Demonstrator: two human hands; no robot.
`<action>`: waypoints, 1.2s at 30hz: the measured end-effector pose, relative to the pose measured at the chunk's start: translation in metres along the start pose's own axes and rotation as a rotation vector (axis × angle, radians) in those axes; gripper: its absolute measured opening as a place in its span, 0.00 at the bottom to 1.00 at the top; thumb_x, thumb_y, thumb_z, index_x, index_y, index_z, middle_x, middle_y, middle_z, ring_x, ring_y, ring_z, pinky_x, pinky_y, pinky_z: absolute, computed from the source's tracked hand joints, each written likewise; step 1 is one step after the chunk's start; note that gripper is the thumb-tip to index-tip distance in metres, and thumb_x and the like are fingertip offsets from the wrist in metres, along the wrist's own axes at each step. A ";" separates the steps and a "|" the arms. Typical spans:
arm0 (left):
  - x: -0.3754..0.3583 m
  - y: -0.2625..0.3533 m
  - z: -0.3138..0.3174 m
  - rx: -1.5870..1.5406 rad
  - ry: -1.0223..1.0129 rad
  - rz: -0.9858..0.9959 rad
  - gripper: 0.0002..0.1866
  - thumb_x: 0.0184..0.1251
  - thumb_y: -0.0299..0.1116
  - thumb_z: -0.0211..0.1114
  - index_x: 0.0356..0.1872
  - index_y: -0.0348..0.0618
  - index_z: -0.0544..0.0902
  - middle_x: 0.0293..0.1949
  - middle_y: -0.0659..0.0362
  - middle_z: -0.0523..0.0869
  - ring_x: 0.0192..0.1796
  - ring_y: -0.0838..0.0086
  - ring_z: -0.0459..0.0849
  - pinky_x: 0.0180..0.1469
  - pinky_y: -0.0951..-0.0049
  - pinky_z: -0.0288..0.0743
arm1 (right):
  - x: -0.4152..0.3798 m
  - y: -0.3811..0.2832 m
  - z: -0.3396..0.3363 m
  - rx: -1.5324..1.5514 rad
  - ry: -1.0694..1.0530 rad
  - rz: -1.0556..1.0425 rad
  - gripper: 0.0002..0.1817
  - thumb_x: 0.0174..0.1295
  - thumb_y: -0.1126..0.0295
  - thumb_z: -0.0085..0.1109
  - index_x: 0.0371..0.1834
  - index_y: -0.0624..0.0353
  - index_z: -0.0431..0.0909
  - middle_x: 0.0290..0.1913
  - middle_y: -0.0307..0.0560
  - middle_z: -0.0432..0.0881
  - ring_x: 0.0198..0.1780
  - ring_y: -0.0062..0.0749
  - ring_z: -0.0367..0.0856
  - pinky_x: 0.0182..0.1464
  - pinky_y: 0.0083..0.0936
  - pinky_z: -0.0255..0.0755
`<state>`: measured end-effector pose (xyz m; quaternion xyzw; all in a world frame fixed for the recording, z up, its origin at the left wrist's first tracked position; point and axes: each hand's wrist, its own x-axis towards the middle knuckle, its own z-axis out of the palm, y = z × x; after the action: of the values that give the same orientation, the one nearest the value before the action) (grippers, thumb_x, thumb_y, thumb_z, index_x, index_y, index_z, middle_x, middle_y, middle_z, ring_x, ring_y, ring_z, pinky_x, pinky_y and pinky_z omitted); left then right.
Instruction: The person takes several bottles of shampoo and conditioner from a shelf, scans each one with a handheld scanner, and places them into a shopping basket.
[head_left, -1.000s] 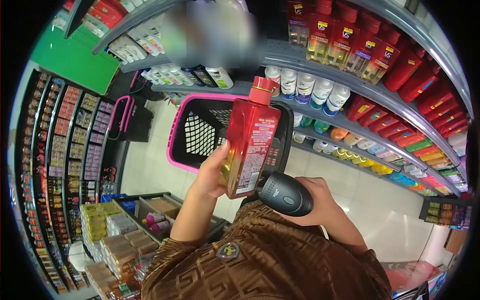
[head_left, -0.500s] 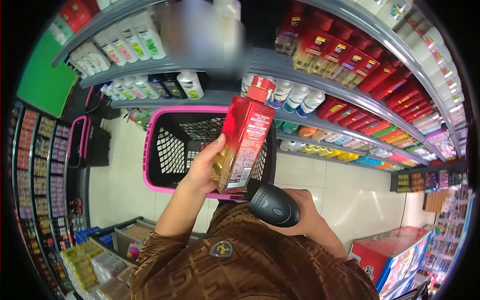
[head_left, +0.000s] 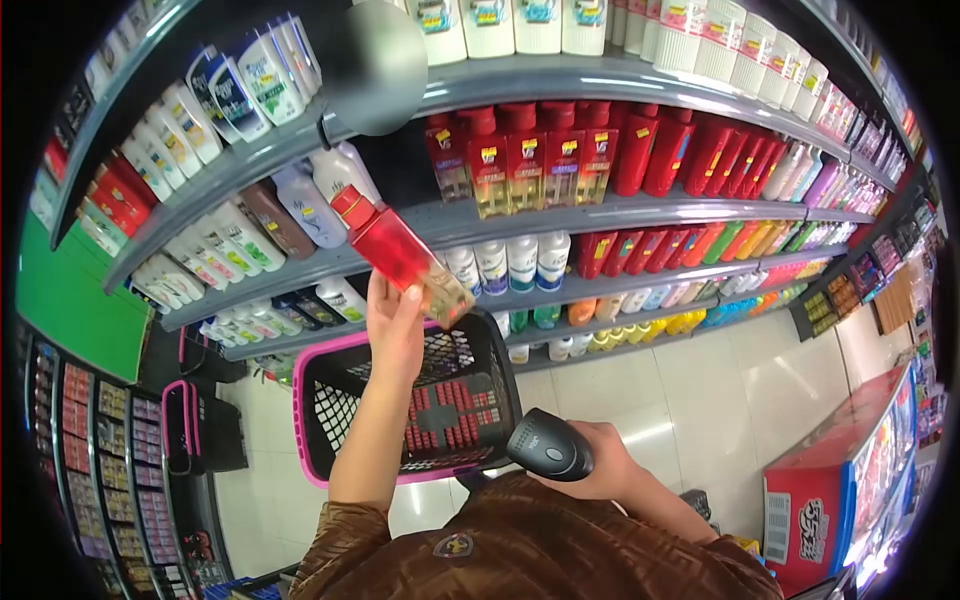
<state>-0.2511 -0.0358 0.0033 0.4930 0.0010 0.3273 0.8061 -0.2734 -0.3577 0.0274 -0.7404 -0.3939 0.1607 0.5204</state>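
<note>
My left hand (head_left: 395,325) is wrapped round a red bottle (head_left: 392,245) with a red cap and a golden, see-through lower part. The bottle tilts to the left in front of the shelf, above the back of the basket. In my right hand (head_left: 605,460) is a black handheld scanner (head_left: 550,445), held low in front of my body. Between and below the hands stands a black basket (head_left: 305,400) with a pink rim, with a red patterned area on its floor. Similar red bottles (head_left: 525,160) stand upright on the middle shelf.
Curved grey shelves (head_left: 620,215) with rows of bottles run across the front. Black and pink baskets (head_left: 225,435) stand at the left, near a rack of small packets (head_left: 110,450). A red and blue chest (head_left: 830,490) is at the right. A blurred grey shape hangs at the top.
The view has lifted toward the shelves. My left hand has moved the red bottle away from the scanner, forward and left toward the shelf, and the bottle now leans left. The scanner stays in my right hand.
</note>
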 end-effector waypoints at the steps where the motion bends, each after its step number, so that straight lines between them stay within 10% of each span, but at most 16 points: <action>1: 0.019 -0.010 0.001 0.099 0.017 0.148 0.28 0.74 0.24 0.63 0.72 0.41 0.65 0.66 0.53 0.77 0.69 0.64 0.76 0.74 0.60 0.68 | 0.000 0.004 -0.007 0.004 -0.003 -0.025 0.23 0.50 0.63 0.81 0.46 0.62 0.84 0.36 0.54 0.88 0.36 0.53 0.89 0.41 0.38 0.82; 13: 0.138 -0.095 0.035 0.569 0.270 0.487 0.41 0.62 0.20 0.76 0.72 0.34 0.60 0.67 0.47 0.74 0.68 0.65 0.76 0.72 0.67 0.67 | -0.019 0.070 -0.080 0.063 0.075 0.039 0.21 0.51 0.68 0.82 0.46 0.65 0.85 0.37 0.49 0.90 0.37 0.34 0.90 0.43 0.30 0.82; 36: 0.150 -0.085 0.021 0.976 0.229 0.223 0.37 0.52 0.36 0.87 0.57 0.34 0.73 0.49 0.49 0.89 0.51 0.69 0.89 0.55 0.68 0.83 | -0.008 0.102 -0.079 0.137 0.110 0.183 0.21 0.55 0.67 0.80 0.50 0.64 0.86 0.39 0.49 0.91 0.40 0.23 0.88 0.46 0.27 0.81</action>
<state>-0.0818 0.0007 -0.0052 0.7699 0.1895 0.4247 0.4370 -0.1852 -0.4297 -0.0339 -0.7437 -0.2839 0.1932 0.5736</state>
